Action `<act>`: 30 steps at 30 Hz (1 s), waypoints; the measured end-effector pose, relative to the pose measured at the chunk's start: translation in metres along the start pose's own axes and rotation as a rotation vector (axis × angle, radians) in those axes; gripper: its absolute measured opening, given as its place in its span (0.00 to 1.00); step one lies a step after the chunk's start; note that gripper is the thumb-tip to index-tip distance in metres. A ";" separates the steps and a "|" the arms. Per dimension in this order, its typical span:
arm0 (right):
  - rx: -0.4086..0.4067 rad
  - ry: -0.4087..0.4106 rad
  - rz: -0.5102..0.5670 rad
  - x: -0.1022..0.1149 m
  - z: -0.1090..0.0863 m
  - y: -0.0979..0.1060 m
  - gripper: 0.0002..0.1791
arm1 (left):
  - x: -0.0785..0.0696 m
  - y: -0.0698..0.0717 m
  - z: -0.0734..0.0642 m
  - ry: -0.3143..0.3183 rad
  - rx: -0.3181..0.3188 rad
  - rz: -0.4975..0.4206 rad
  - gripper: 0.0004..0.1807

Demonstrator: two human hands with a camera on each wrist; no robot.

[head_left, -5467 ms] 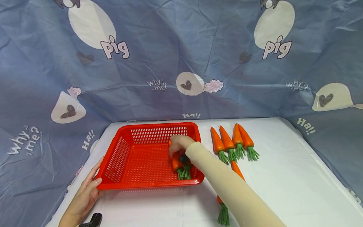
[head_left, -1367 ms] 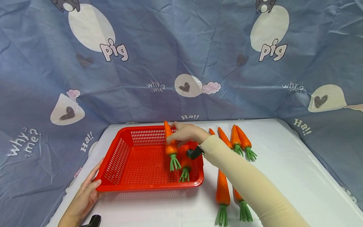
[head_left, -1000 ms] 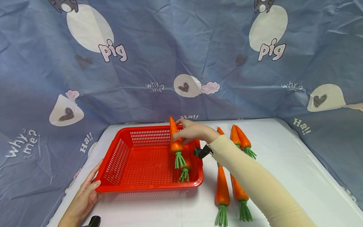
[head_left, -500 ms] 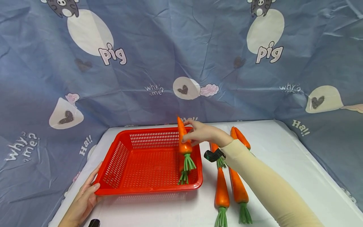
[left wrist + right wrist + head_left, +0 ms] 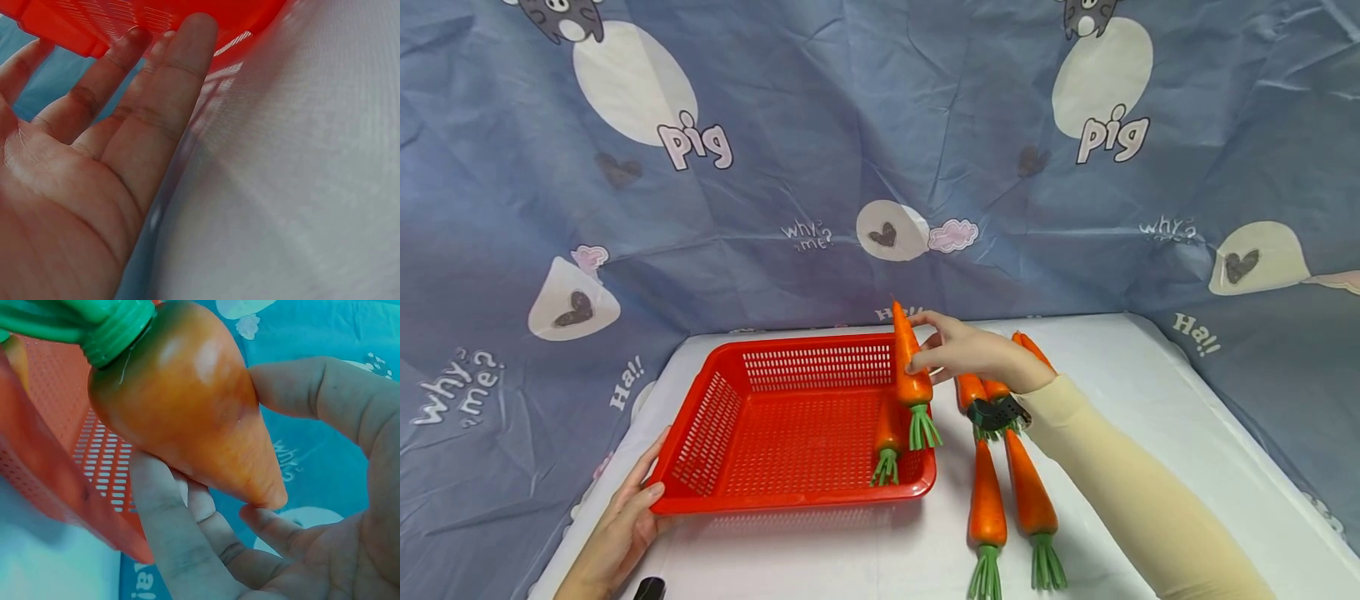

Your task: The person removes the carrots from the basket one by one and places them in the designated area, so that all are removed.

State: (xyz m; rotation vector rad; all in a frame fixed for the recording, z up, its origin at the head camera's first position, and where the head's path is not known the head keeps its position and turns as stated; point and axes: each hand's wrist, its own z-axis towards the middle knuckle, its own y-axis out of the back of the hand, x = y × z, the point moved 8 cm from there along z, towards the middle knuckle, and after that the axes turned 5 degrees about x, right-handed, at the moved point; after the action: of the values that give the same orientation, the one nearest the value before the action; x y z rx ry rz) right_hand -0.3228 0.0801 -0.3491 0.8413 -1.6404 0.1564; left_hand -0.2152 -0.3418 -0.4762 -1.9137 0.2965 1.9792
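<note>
My right hand (image 5: 966,354) pinches a toy carrot (image 5: 912,354) by thumb and fingertips, over the right side of a red plastic basket (image 5: 790,503). The carrot points up and away, its green leaf end toward me. In the right wrist view the thick orange body (image 5: 181,400) shows close up between thumb and fingers. A second carrot (image 5: 887,433) lies inside the basket near its right wall. At the near left corner, my left hand (image 5: 617,525) rests its fingers against the basket's outside; in the left wrist view the fingers (image 5: 150,119) are nearly straight.
Two carrots, one (image 5: 987,508) and another (image 5: 1032,492), lie on the white cloth (image 5: 1210,433) right of the basket. Several more lie farther back, partly hidden by the right wrist and its black wrist camera (image 5: 996,414). A blue printed curtain (image 5: 820,150) surrounds the table.
My right hand has lifted a carrot from inside the basket and carried it rightward to the basket's right wall. One carrot stays inside. My left hand has kept its place at the corner.
</note>
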 end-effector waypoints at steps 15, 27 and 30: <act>-0.050 -0.028 0.031 -0.028 -0.034 0.022 0.40 | -0.001 -0.001 0.000 -0.023 0.019 -0.020 0.35; -0.053 -0.043 0.061 -0.058 -0.065 0.036 0.41 | -0.001 -0.002 -0.001 -0.043 0.041 -0.041 0.35; -0.057 -0.056 0.049 -0.069 -0.075 0.041 0.43 | -0.002 -0.003 0.001 -0.036 0.042 -0.046 0.35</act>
State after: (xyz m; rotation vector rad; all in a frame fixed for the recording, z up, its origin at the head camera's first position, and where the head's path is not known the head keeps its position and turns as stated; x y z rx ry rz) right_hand -0.2862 0.1797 -0.3774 0.7686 -1.7116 0.1210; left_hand -0.2147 -0.3393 -0.4741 -1.8406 0.2798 1.9606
